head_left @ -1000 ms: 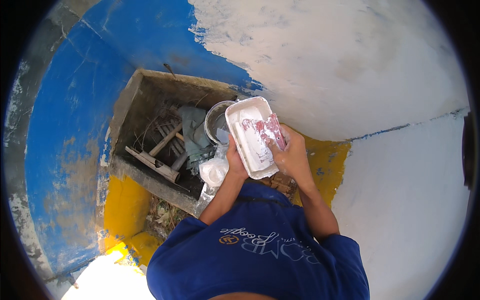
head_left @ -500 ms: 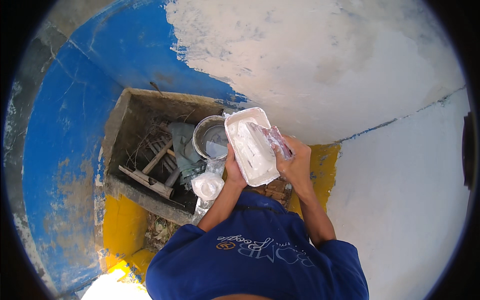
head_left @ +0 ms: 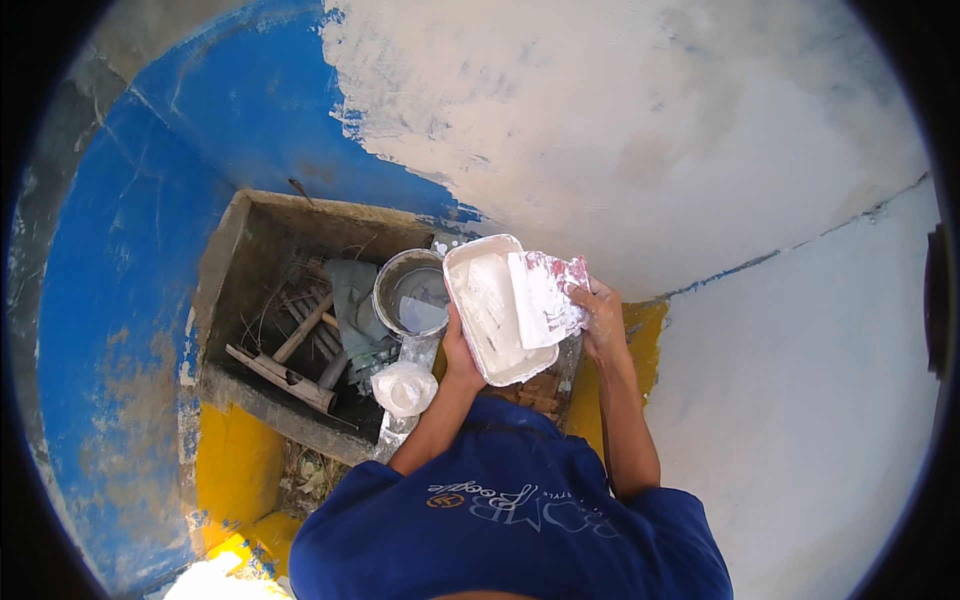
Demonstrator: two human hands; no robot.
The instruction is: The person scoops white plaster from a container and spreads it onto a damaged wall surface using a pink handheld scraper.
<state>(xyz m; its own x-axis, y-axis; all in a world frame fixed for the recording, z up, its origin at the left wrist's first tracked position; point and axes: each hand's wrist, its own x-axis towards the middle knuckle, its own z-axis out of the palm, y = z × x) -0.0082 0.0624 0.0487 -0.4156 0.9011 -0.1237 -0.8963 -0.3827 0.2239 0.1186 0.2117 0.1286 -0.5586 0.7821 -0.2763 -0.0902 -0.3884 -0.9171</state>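
My left hand (head_left: 462,352) grips a white rectangular tray (head_left: 457,268) by its left side; most of those fingers are hidden under it. Smooth white paste, like wall putty, coats the tray's inside. In my right hand (head_left: 602,318) is a flat putty scraper (head_left: 548,298), reddish where its surface shows through the white smears. Its broad face is turned up, and its left edge lies over the tray's right half. A round bucket (head_left: 383,292) with greyish liquid stands just left of the tray. Below the bucket sits a white plastic bag (head_left: 404,388), bunched up.
A concrete trough (head_left: 225,245) at the left holds sticks, a hammer-like wooden tool (head_left: 303,335) and a green-grey cloth (head_left: 352,298). Ahead, the wall is partly blue (head_left: 270,110), partly coated white (head_left: 600,120). Another pale wall (head_left: 800,400) rises at the right. Yellow paint covers lower parts.
The scraper has turned from a steep angle to show its broad, white-smeared face, and my right hand has shifted slightly right and down. The tray sits a little lower in view.
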